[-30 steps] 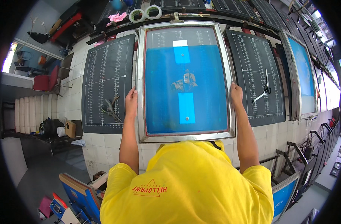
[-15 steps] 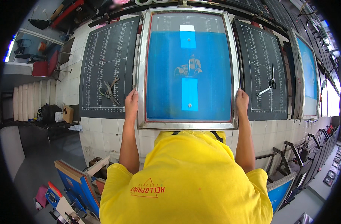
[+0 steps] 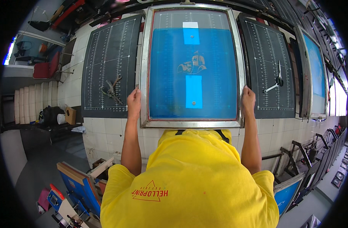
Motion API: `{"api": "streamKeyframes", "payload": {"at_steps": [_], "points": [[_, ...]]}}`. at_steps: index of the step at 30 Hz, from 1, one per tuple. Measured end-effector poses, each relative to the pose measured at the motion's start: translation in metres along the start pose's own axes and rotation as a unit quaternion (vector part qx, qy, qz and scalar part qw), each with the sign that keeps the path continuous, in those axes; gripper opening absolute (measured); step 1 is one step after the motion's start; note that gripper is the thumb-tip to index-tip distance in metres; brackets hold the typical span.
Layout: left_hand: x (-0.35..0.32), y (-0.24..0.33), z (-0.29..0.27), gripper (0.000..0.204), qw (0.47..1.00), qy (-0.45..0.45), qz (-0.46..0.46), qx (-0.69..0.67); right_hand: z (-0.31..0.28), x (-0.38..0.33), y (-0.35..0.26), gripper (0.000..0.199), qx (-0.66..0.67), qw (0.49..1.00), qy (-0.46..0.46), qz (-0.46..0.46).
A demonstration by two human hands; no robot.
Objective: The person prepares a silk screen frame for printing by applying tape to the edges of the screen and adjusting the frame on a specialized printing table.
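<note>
A metal-framed printing screen [image 3: 193, 124] with blue-coated mesh [image 3: 170, 91] lies in front of me, over a dark ruled board. My left hand [image 3: 134, 102] is closed on the left side of its frame, low down. On the opposite side, at about the same height, my right hand [image 3: 249, 99] grips the frame too. A pale vehicle-like picture [image 3: 192, 65] shows in the middle of the mesh. Above and below it, two rectangular pieces [image 3: 194, 91] show brighter through the blue, each with a small round spot.
A dark ruled board [image 3: 109, 72] on the left carries a clamp-like metal tool [image 3: 112, 91]. Scissors [image 3: 279, 76] and a wrench [image 3: 271, 88] lie on the right-hand board [image 3: 267, 102]. Another framed screen [image 3: 314, 72] leans farther right. A red chair [image 3: 47, 69] stands far left.
The whole view has shifted slightly, so the near frame edge sits a little higher. Lines of the vehicle-like picture look clearer now. Both hands keep their hold on the frame.
</note>
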State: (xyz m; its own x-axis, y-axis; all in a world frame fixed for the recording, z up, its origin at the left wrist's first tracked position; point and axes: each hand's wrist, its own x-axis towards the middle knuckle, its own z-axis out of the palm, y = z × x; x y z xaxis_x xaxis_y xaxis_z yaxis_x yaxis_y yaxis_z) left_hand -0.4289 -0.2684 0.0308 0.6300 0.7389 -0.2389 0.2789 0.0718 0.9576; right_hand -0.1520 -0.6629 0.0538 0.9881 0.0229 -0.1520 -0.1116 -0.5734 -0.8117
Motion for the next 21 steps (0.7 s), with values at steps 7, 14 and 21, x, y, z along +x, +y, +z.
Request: {"api": "streamKeyframes", "payload": {"at_steps": [7,14,21], "points": [[-0.003,0.003,0.004,0.041,1.0,0.005,0.004,0.004,-0.003,-0.002,-0.004,0.045,-0.023,1.0,-0.008,-0.01],[-0.004,0.005,0.003,0.041,1.0,0.004,-0.002,0.011,-0.001,-0.002,-0.002,0.045,-0.013,1.0,-0.01,0.015],[-0.003,0.002,0.003,0.041,1.0,0.006,-0.002,0.021,-0.002,0.002,0.006,0.045,-0.007,1.0,-0.021,0.015]]}}
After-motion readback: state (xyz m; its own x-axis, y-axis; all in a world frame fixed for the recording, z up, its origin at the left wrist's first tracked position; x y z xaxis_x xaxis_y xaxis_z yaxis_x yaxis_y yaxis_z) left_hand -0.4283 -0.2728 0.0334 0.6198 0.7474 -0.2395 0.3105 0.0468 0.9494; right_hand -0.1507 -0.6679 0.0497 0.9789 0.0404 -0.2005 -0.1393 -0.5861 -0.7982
